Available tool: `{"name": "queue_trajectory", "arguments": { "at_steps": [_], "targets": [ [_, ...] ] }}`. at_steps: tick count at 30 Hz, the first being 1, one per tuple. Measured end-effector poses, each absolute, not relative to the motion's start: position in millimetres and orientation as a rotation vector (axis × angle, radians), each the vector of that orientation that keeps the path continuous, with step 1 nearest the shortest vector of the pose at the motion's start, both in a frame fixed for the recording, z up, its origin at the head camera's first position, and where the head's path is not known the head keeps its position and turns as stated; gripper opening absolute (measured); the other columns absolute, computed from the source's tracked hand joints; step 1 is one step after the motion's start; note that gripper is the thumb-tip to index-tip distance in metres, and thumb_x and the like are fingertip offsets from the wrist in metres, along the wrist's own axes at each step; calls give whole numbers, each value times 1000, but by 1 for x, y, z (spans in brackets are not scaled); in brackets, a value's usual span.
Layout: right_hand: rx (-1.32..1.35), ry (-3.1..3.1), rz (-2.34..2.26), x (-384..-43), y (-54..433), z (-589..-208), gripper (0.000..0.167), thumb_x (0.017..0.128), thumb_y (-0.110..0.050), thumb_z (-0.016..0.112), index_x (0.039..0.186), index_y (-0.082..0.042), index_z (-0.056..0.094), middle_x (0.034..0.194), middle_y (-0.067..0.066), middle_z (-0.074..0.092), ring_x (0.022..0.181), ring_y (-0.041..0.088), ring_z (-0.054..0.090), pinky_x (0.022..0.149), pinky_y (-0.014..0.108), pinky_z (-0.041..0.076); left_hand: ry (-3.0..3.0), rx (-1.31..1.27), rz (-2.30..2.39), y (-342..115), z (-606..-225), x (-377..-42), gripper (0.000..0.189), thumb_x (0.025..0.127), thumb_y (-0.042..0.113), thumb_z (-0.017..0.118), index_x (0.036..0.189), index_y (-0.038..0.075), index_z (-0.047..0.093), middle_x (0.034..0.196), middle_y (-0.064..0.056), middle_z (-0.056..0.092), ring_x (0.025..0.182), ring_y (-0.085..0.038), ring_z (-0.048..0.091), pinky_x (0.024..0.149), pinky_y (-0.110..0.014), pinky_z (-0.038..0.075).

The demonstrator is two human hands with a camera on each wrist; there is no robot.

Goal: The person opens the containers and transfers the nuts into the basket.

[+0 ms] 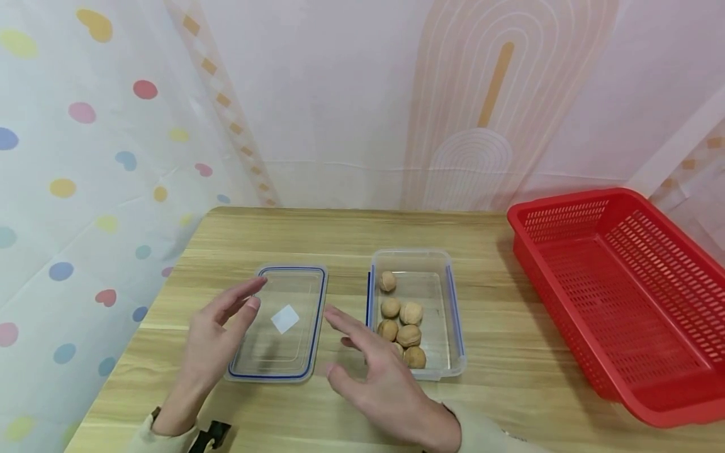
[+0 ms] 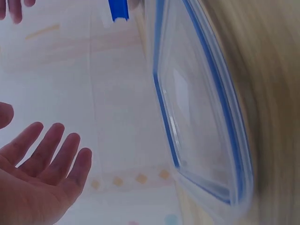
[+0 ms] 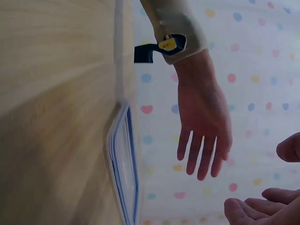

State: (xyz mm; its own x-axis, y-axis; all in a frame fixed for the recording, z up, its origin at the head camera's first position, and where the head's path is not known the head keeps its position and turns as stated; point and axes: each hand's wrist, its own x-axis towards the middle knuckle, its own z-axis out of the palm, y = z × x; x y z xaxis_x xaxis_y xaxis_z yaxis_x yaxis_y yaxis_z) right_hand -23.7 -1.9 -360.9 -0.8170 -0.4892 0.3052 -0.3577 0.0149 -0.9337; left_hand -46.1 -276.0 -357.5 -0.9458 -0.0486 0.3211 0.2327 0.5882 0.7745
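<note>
Table [image 1: 340, 233] of pale wood grain carried three plastic things. Red basket [image 1: 617, 302] stood on the right side, its long axis slanting from far left toward near right. Left of it was a clear container [image 1: 435, 308]; its long axis ran away from the person, its mouth faced up, and blue strips marked both long sides. More to the left, a lid [image 1: 283, 355] lay flat, also lengthwise away from the person, with the far end leaning slightly rightward. It was transparent, with rounded corners and a blue line around its border. Right hand [image 1: 379, 377] hung between lid and container, its thumb wide from the fingers. Left hand [image 1: 214, 333] hung above the lid's left edge, its fingers straight and a little spread. Seven light brown walnuts [image 1: 409, 335] were visible in the container, mostly along its left side. White square label [image 1: 285, 319] was near the lid's middle, turned cornerwise.
</note>
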Motion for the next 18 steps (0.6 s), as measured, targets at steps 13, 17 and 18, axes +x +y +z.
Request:
{"name": "queue_trajectory", "arguments": {
  "at_steps": [13,17,18],
  "targets": [
    [-1091,2391,-1988,-45,43,-363,53,95,-3,72,145,-8,58,146,5,62,128,23,61,104,36,52,-2476,-295,-1281,-241,-361,-42,39,103,7,60,141,16,66,140,-3,66,124,-23,63,103,-13,44],
    [-1093,2409,-1968,-52,56,-366,52,94,-2,73,144,-9,61,143,2,64,124,22,63,103,37,52,-2486,-361,-1247,-231,-364,-43,41,102,8,61,143,15,64,142,-4,64,129,-28,60,107,-13,40],
    [-1091,2413,-1961,-53,59,-367,51,93,-2,73,143,-9,61,142,2,64,123,23,63,103,37,52,-2491,-380,-1235,-228,-365,-43,42,102,8,61,143,15,64,143,-5,64,130,-29,59,108,-13,38]
  ]
}}
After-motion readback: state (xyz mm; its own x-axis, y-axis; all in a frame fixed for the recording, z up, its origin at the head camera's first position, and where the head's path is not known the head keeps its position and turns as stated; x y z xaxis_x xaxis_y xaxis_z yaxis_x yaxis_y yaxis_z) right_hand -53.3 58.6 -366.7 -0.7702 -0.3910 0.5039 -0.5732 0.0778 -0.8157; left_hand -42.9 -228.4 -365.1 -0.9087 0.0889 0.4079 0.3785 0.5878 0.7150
